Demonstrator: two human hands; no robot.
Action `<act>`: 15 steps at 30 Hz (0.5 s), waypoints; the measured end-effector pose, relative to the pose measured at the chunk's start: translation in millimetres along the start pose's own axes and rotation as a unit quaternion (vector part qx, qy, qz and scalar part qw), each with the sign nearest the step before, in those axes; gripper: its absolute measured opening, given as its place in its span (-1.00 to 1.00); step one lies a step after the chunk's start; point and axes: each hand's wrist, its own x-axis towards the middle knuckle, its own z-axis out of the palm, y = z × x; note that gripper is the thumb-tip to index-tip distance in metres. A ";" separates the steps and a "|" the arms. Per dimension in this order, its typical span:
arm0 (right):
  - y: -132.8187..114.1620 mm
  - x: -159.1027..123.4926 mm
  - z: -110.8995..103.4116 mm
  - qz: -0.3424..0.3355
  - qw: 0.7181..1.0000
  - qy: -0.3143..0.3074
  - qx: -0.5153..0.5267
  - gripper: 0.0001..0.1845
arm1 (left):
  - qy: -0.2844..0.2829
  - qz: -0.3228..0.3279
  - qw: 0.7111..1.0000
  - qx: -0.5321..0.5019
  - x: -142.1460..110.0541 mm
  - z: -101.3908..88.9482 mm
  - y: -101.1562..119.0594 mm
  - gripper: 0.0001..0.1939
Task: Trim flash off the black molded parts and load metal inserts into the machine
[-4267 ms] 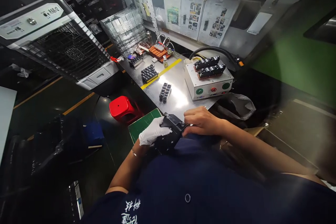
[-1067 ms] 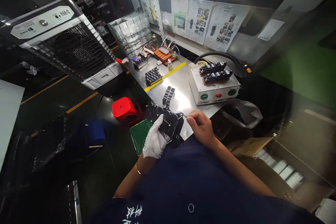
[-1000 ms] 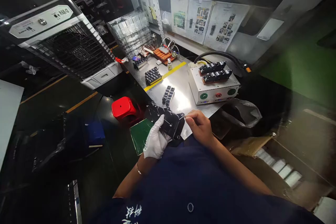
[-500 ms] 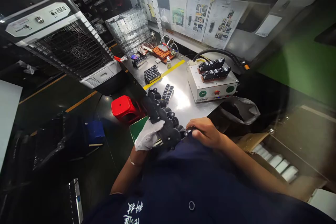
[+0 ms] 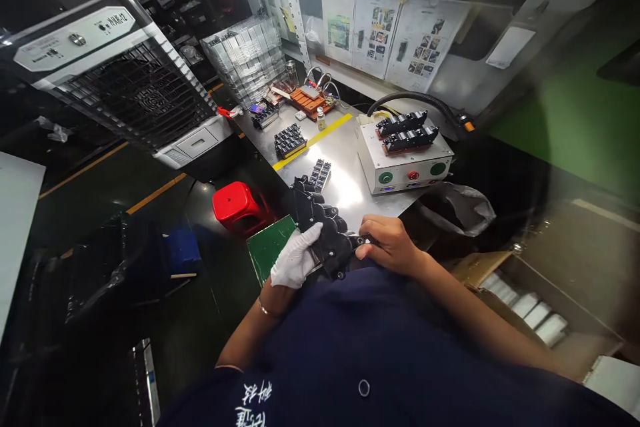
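My left hand, in a white glove, is closed around a long black moulded plastic part with rounded lobes and small screw-like dots. The part is held at a slant above the table's front edge. My bare right hand has thumb and fingers pinched together at the part's near right end. Whatever sits between those fingertips is hidden. Beyond the part, a small block of black-and-silver pieces lies on the metal table.
A white control box bearing two black parts stands on the right. Farther back are another black block and an orange fixture. A red stool, a green board and an open carton flank me.
My left hand has shifted the black part to the right, closer to my right hand. My right fingertips have risen slightly and now meet its end. More of the green board shows.
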 end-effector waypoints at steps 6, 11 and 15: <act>2.9 -0.8 0.5 -0.002 0.999 0.003 -0.043 -0.45 | 0.025 -0.042 0.997 -0.066 3.3 3.3 -7.9 -0.82; 4.3 -0.8 0.8 0.006 0.997 0.021 -0.070 -0.48 | 0.028 -0.041 0.995 -0.092 6.1 7.5 -10.4 -0.80; 3.6 -1.1 1.5 0.032 0.997 0.018 -0.073 -0.49 | 0.042 -0.045 0.992 -0.109 7.9 8.6 -13.0 -0.80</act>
